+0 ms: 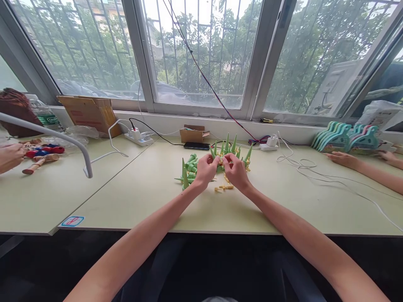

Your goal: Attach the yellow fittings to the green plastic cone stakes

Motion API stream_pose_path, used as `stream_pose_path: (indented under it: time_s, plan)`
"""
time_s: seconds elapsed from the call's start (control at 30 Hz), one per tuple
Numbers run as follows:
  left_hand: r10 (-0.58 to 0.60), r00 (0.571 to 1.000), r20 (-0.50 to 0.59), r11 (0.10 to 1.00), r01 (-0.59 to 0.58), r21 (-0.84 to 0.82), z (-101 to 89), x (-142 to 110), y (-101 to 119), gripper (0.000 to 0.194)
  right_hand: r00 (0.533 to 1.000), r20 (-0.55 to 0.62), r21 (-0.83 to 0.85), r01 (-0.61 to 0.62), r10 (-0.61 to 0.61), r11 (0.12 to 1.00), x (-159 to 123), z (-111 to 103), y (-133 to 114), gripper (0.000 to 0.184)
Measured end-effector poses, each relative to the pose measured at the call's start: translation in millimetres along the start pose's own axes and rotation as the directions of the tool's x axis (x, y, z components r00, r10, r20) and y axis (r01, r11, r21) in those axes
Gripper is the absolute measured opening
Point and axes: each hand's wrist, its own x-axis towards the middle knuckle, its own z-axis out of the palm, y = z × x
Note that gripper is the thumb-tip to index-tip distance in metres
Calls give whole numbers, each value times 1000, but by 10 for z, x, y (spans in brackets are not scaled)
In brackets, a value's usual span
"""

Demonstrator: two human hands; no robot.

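In the middle of the table (151, 197), my left hand (206, 170) and my right hand (236, 171) meet with fingers pinched together. Whatever small piece they grip is mostly hidden by the fingertips. Behind them stand several pointed green plastic cones (233, 144), some with yellow bits near their bases. Beside my left hand lies a pile of green plastic parts (190, 167), with one green cone (185, 175) upright at its near side. Small yellow plastic pieces (226, 187) are scattered on the tabletop just below my hands.
A phone (197, 145) and a small cardboard box (192, 134) are at the back. White cables (310, 165) cross the right side. At the right, another person's hand (343, 159) is near green hangers (332, 136); at the left, a person's hand (11, 157) is by wooden toys (40, 161).
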Motion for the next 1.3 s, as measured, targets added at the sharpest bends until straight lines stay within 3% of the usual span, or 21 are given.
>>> stream_pose_path:
  time_s: [0.47, 0.83, 1.3]
  plan:
    - [-33, 999, -22, 997, 32, -68, 14, -4, 40, 22, 1000, 5, 15, 11, -11, 1000, -4, -14, -18, 27]
    - [-28, 1000, -14, 998, 27, -63, 11, -1, 35, 27, 1000, 17, 18, 5, -5, 1000, -4, -20, -34, 27]
    - [53, 999, 12, 999, -53, -9, 12, -10, 35, 27, 999, 18, 21, 37, -38, 999, 8, 0, 28, 27]
